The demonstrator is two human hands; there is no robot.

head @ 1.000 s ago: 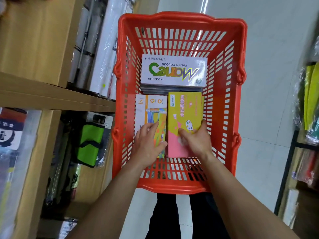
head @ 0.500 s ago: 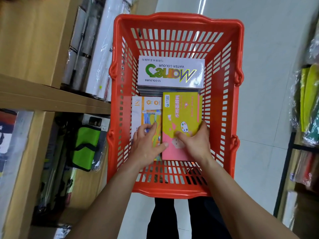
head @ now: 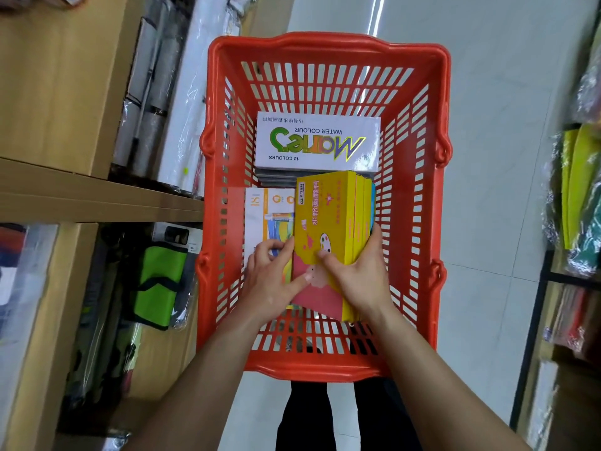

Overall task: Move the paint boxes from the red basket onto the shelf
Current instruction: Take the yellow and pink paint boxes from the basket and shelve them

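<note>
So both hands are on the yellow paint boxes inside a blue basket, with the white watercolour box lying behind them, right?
Not quite: the basket is red, not blue, as the head view shows. The rest holds: the left hand and right hand are both on the yellow paint boxes, and the white watercolour box lies beyond them in the basket.

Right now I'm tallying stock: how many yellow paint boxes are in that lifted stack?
3 yellow paint boxes show, side by side in one stack, gripped by the right hand inside the red basket. A blue edge behind may be a fourth.
</note>
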